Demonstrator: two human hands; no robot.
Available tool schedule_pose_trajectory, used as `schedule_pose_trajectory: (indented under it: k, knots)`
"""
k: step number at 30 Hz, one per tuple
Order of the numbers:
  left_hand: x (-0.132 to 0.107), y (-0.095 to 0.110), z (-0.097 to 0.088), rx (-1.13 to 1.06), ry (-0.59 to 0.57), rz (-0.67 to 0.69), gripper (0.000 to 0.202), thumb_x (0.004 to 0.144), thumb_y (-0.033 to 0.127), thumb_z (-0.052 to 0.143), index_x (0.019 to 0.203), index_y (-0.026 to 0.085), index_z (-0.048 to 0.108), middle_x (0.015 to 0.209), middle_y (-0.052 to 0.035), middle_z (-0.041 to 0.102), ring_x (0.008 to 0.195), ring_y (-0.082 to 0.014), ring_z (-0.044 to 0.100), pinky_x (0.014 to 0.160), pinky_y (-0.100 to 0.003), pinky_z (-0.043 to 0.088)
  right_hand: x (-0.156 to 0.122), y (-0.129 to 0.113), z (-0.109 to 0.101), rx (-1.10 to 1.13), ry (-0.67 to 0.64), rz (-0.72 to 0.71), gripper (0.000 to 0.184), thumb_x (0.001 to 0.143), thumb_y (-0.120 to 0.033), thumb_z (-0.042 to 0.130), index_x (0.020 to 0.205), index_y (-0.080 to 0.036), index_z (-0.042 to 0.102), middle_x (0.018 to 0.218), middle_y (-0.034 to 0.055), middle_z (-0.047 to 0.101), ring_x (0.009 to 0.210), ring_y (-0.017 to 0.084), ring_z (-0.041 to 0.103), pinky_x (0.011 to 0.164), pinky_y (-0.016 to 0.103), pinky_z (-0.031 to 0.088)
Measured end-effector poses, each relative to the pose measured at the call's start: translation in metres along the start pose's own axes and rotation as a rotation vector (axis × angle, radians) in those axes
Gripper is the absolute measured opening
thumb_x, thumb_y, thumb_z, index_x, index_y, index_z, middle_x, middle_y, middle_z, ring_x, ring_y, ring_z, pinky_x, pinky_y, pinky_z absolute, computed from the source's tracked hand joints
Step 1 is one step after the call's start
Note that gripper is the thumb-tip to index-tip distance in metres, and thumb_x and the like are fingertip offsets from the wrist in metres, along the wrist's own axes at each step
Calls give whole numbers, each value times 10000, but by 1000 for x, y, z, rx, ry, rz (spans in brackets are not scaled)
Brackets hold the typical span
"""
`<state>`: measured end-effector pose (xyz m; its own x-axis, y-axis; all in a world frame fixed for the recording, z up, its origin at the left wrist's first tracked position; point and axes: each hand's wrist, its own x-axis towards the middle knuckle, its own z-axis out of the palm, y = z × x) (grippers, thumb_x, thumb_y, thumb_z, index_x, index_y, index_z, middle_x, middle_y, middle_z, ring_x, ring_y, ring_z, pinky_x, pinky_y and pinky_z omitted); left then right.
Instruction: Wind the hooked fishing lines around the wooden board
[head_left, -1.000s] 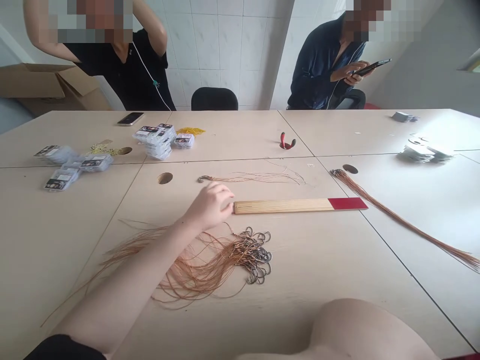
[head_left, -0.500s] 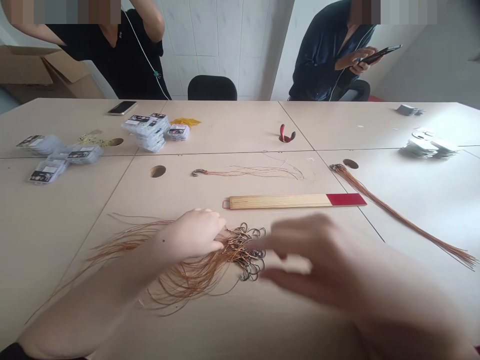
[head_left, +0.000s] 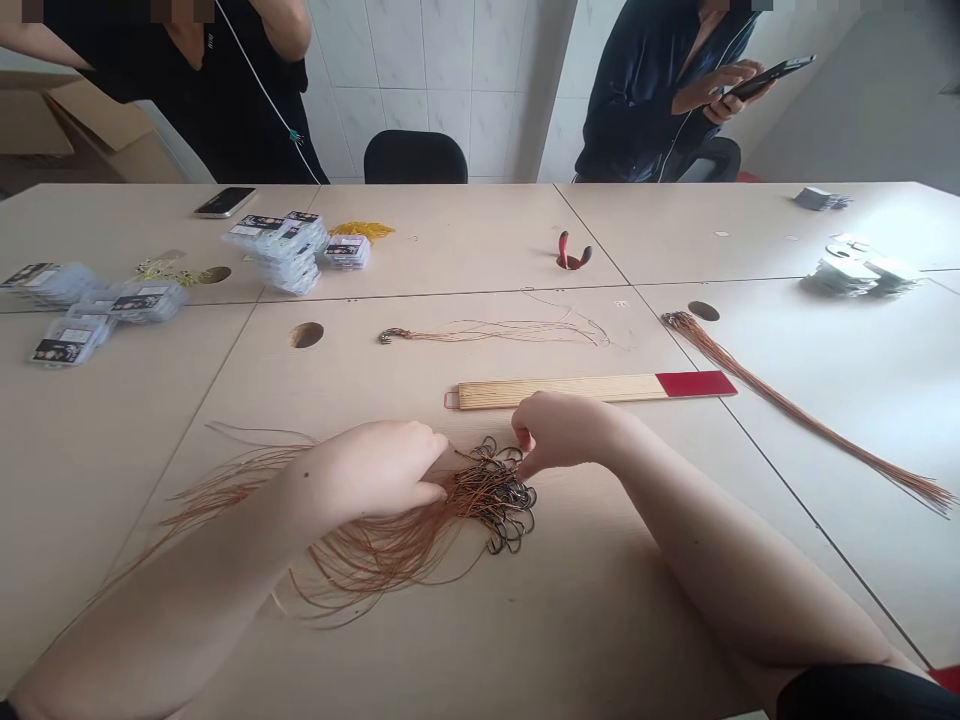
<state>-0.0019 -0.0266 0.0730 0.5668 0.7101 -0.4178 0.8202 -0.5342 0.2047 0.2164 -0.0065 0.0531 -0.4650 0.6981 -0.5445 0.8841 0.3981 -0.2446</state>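
A large pile of dark fish hooks (head_left: pixel 510 500) tied to orange-brown lines (head_left: pixel 375 555) lies on the table in front of me. My left hand (head_left: pixel 386 465) is closed over the lines just left of the hooks, its palm hiding part of the bundle. From the other side my right hand (head_left: pixel 559 430) reaches in, thumb and forefinger bent together at a fish hook on the pile's upper right edge. Just beyond my hands lies a long wooden board (head_left: pixel 559 392) with a red end and a small red wire loop.
A small bunch of hooked lines (head_left: pixel 487 332) and a longer bundle (head_left: pixel 810 410) lie further off. Red-handled pliers (head_left: pixel 574 252) stand in a table hole. Stacked plastic packs (head_left: pixel 289 255), a phone (head_left: pixel 225 202) and two people are across the table.
My right hand, blurred before, has moved up and away from me to the hooks' upper right edge, its fingers now bent. My left hand stays on the lines. The view has tilted down slightly.
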Motion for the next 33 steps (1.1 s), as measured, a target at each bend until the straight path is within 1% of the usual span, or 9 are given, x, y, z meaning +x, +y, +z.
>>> schedule_pose_trajectory:
  k: [4,7,9,13,17,20,24,27,33]
  knots:
    - [0,-2,0,-19,-110,77,261,766,448,465,764,213,579,767,-32,627,614,-181,576,506,-273,358,5,-1,1,11,-13,-26,411,590,-537,661,802,-188,617,826,47,596,642,156,525,451,245,332]
    - [0,0,-3,-15,-102,74,284,766,464,465,759,199,566,746,-33,612,589,-176,570,492,-276,352,6,-2,1,21,-3,-41,367,597,-496,675,795,-194,613,821,37,596,634,144,519,457,234,329]
    - [2,2,-4,5,-55,71,276,777,446,459,799,192,565,777,-43,611,620,-181,575,519,-280,372,6,-1,1,30,2,-63,305,620,-455,673,779,-201,613,810,26,595,639,135,515,469,227,326]
    - [6,2,-4,7,30,81,317,798,365,452,1059,200,526,953,-70,616,790,-204,595,644,-292,418,6,2,2,43,-5,-82,219,649,-394,664,743,-202,615,794,14,599,611,117,501,475,225,323]
    - [9,-1,2,-15,-12,103,489,794,297,451,1275,238,388,1039,-73,614,861,-210,598,689,-289,421,1,5,0,67,-19,-96,164,664,-357,634,716,-204,607,761,1,603,579,105,492,472,222,318]
    - [13,-2,6,15,-39,85,585,805,295,425,1364,254,259,990,-76,630,790,-205,609,630,-276,415,-9,7,-7,143,-26,-170,135,668,-330,610,731,-210,615,766,-5,609,601,106,503,484,219,328]
    - [21,-2,6,46,-68,12,635,838,391,358,1407,221,134,810,-68,646,644,-199,597,558,-267,394,-27,8,-20,270,-16,-273,136,672,-313,604,751,-203,616,767,-1,612,673,119,525,536,219,368]
    - [26,-3,8,50,-66,0,664,828,456,362,1407,214,143,800,-77,650,640,-210,596,570,-278,399,-40,10,-29,340,-12,-346,139,682,-319,607,741,-194,599,742,-2,601,689,118,522,577,228,385]
    - [29,-8,13,62,-27,8,645,821,466,378,1394,218,213,813,-101,656,611,-209,593,556,-278,389,-58,18,-40,413,56,-435,155,697,-323,615,738,-175,593,728,7,585,666,105,506,592,242,386]
